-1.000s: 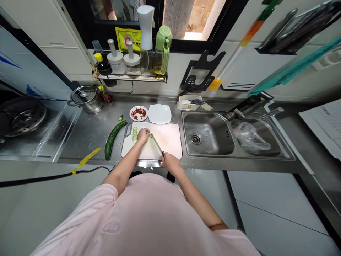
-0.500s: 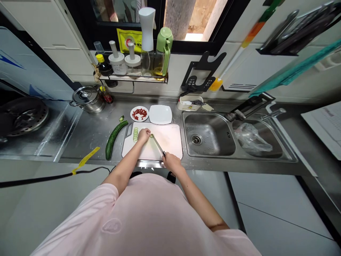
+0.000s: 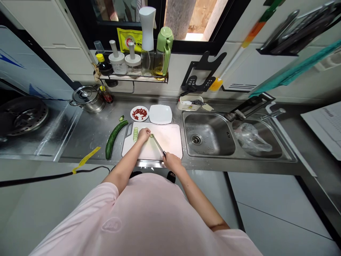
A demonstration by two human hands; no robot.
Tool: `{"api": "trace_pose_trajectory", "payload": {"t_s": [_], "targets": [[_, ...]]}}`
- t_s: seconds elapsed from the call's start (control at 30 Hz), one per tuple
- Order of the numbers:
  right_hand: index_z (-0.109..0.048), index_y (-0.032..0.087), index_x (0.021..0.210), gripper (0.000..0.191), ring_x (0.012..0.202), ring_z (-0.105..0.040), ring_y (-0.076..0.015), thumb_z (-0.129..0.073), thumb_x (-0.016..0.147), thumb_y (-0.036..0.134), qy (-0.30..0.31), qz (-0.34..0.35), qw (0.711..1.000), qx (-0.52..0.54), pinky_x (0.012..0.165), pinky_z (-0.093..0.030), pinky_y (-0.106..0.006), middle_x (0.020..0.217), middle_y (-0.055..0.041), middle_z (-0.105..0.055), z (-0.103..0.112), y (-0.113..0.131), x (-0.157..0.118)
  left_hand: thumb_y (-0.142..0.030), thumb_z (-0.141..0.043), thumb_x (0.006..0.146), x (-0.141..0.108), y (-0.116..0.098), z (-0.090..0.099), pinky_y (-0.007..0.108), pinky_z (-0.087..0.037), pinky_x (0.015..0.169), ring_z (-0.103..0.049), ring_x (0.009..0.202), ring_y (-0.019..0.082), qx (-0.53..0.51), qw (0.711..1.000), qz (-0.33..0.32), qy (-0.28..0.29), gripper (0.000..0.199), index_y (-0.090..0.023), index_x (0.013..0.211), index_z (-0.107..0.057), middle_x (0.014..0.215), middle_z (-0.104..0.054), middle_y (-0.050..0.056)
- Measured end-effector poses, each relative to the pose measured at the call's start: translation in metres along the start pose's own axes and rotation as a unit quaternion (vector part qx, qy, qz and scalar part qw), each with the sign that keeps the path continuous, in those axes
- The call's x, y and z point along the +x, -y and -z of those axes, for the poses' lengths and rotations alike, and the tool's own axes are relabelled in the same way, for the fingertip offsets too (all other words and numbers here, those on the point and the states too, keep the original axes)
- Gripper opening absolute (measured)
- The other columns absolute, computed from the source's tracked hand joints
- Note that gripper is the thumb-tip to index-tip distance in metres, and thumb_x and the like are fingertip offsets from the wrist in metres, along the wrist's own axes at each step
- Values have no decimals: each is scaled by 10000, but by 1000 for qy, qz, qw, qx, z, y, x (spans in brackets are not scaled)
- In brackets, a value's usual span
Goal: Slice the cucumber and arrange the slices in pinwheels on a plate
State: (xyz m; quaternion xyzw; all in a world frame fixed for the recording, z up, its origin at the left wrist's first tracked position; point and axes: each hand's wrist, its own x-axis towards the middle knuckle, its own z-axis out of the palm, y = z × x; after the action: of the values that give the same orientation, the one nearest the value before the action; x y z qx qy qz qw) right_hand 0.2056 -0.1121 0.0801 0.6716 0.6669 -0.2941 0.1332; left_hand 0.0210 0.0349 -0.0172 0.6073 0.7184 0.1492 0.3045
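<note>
My right hand [image 3: 172,161] is wrapped round the dark handle of a kitchen knife [image 3: 159,145], whose blade points up and left over the white cutting board [image 3: 167,138]. A small green cucumber piece [image 3: 151,136] lies at the blade's tip. Just left of that tip is my left hand [image 3: 144,135], its fingers curled together close to the piece; what they hold, if anything, is hidden. A row of cucumber slices [image 3: 135,134] lies on the board's left part. Beside the board rests a long whole cucumber [image 3: 114,140], with a cut-off cucumber end [image 3: 121,118] above it.
Behind the board stand a small plate of chopped red pieces [image 3: 139,120] and a white square plate [image 3: 160,114]. To the right is a double sink [image 3: 210,135] with a plastic bag [image 3: 252,137]. A lidded pot [image 3: 87,99] and a condiment rack [image 3: 133,78] stand at the back left.
</note>
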Motion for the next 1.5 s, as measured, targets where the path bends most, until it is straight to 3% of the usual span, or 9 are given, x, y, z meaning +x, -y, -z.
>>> {"api": "trace_pose_trajectory", "payload": {"t_s": [1.5], "targets": [[-580,156,1056,350,975,-626,-269,-331,930,368,1,0,1000,8,766,-428,-338,1043,-149,-663,-10,-9,-4,-216,-645,729,2,3,-2,237,-393,674,-578,755,141,6,1000,-11,-7,118,-218,844,-673,806,-660,12]]}}
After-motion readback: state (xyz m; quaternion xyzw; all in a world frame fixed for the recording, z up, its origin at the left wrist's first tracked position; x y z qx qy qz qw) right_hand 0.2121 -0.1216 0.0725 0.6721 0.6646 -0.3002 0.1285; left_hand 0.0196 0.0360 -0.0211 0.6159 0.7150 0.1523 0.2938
